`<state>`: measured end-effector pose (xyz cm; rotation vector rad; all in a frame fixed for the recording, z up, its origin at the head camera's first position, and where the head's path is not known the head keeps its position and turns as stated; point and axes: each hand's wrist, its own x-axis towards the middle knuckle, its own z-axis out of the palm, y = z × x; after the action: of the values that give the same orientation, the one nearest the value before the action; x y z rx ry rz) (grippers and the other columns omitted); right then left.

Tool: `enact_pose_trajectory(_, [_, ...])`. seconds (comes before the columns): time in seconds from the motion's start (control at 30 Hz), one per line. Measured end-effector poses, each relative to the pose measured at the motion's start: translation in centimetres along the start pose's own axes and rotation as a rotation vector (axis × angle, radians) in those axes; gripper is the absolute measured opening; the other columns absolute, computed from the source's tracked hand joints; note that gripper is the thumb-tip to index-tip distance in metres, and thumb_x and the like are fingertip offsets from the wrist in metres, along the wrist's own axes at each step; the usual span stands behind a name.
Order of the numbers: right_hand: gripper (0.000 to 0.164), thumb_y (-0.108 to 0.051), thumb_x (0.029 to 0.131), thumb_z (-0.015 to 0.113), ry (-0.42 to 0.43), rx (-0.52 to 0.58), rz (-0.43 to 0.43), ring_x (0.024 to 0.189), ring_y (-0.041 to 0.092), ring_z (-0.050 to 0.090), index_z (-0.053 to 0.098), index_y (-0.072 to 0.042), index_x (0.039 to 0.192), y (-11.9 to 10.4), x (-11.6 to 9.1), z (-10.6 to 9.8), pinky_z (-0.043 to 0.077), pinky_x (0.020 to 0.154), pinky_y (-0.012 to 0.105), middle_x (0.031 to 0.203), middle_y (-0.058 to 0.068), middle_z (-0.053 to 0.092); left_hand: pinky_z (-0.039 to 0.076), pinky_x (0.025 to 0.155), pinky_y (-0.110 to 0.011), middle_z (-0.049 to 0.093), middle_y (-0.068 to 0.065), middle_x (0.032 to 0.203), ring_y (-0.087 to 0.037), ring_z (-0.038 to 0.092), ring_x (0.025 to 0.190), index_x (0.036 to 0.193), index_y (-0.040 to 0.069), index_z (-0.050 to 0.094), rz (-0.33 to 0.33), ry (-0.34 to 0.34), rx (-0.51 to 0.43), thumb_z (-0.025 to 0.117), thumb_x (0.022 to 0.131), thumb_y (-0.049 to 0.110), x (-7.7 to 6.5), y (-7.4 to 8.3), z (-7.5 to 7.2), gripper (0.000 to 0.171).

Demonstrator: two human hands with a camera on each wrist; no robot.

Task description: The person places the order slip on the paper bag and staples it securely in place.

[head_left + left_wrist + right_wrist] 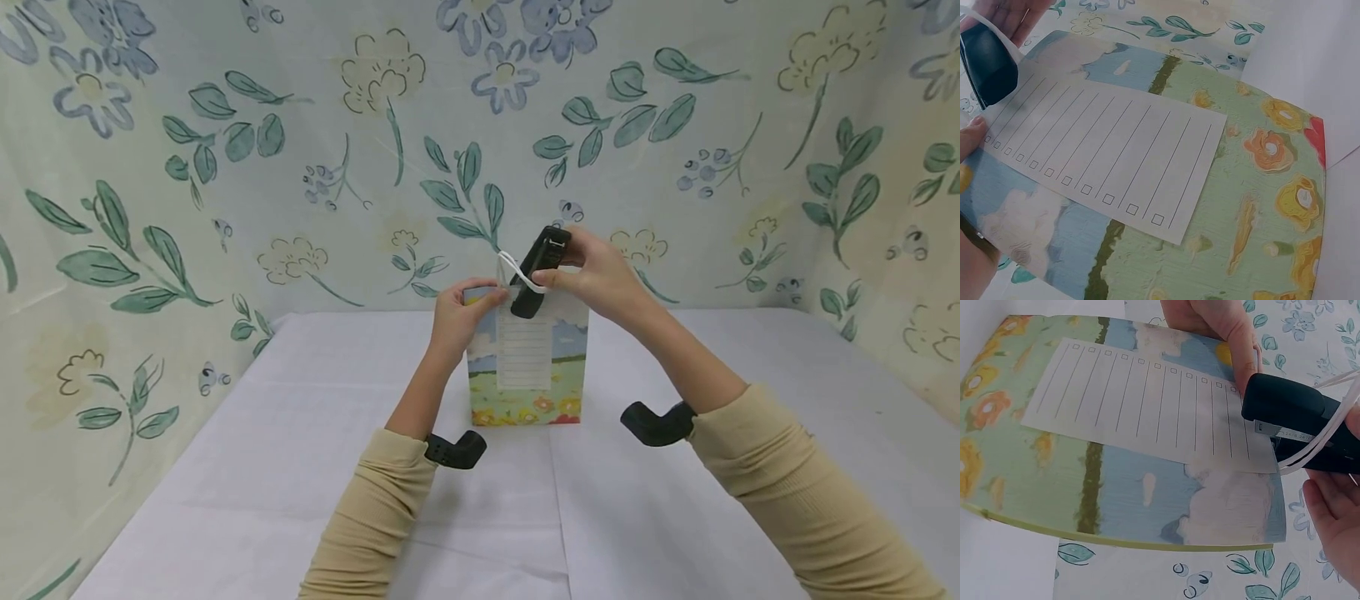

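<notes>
A person's two bare hands worked at the top of a paper bag point(567, 358), which stood upright on a white-covered table point(300, 417), roughly in the middle of the head view. The bag was painted with blue sky, pale clouds, a green meadow and yellow, orange and red flowers. Against its front lay a white sheet of paper point(523, 358), printed with ruled lines, each with a small box at one end; the sheet's top end reached the bag's upper edge.

The left hand point(459, 315) pinched that upper edge at the left, its thumb in front, beside the sheet. The right hand point(600, 271) held a black stapler point(1285, 399), tilted, at the top of the bag. The stapler's upper arm lay over the front of the sheet and its lower arm sat behind the edge; whether it was pressed fully down could not be told. A white cord handle point(1329, 434) rose from the bag and crossed in front of the stapler, near the right thumb.

Both arms wore tan sleeves point(375, 517), with a black device point(456, 450) at each wrist. Behind hung a pale cloth point(300, 167) printed with leaves and flowers.
</notes>
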<state>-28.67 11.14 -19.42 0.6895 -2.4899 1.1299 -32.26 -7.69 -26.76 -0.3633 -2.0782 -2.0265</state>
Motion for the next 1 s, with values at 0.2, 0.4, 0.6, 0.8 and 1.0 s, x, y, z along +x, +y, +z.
enact_pose_trajectory(0.2, [0.039, -0.021, 0.082, 0.067, -0.026, -0.034, -0.002, 0.116, 0.031, 0.052, 0.048, -0.003, 0.112, -0.53, 0.21, -0.14, 0.032, 0.101, 0.054, 0.115, 0.017, 0.06, 0.05, 0.065, -0.022, 0.067, 0.0, 0.085, -0.008, 0.062, 0.071, 0.101, 0.007, 0.067, 0.003, 0.002, 0.0, 0.071, 0.079, 0.025, 0.1, 0.11, -0.14, 0.028])
enact_pose_trajectory(0.4, [0.042, -0.021, 0.084, 0.065, -0.061, -0.07, -0.019, 0.117, 0.032, 0.051, 0.046, -0.002, 0.116, -0.8, 0.44, -0.09, 0.032, 0.102, 0.052, 0.117, 0.018, 0.059, 0.049, 0.065, -0.021, 0.067, -0.001, 0.087, -0.008, 0.061, 0.072, 0.099, 0.005, 0.067, 0.003, 0.002, -0.001, 0.071, 0.079, 0.024, 0.06, 0.14, -0.16, 0.028])
enact_pose_trajectory(0.6, [0.044, -0.02, 0.086, 0.063, -0.08, -0.09, -0.012, 0.118, 0.034, 0.051, 0.042, 0.0, 0.119, -0.93, 0.51, 0.06, 0.033, 0.102, 0.051, 0.117, 0.019, 0.058, 0.048, 0.065, -0.02, 0.066, -0.002, 0.089, -0.007, 0.061, 0.072, 0.099, 0.005, 0.068, 0.011, 0.004, 0.016, 0.071, 0.079, 0.025, -0.01, 0.07, -0.11, 0.028])
enact_pose_trajectory(0.8, [0.043, -0.019, 0.087, 0.061, -0.087, -0.105, -0.011, 0.119, 0.035, 0.049, 0.04, 0.001, 0.119, -1.05, 0.58, 0.16, 0.033, 0.101, 0.052, 0.118, 0.02, 0.057, 0.048, 0.063, -0.021, 0.065, 0.006, 0.077, -0.007, 0.061, 0.069, 0.099, 0.006, 0.068, 0.012, 0.004, 0.0, 0.07, 0.079, 0.023, 0.05, 0.01, -0.03, 0.026])
enact_pose_trajectory(1.0, [0.041, -0.016, 0.088, 0.06, -0.09, -0.082, -0.016, 0.111, 0.034, 0.055, 0.04, 0.001, 0.119, -0.89, 0.81, 0.24, 0.04, 0.095, 0.049, 0.113, 0.02, 0.058, 0.048, 0.065, -0.021, 0.067, 0.0, 0.086, -0.008, 0.061, 0.073, 0.099, 0.007, 0.067, 0.01, -0.004, -0.001, 0.07, 0.079, 0.023, 0.01, 0.01, -0.05, 0.025])
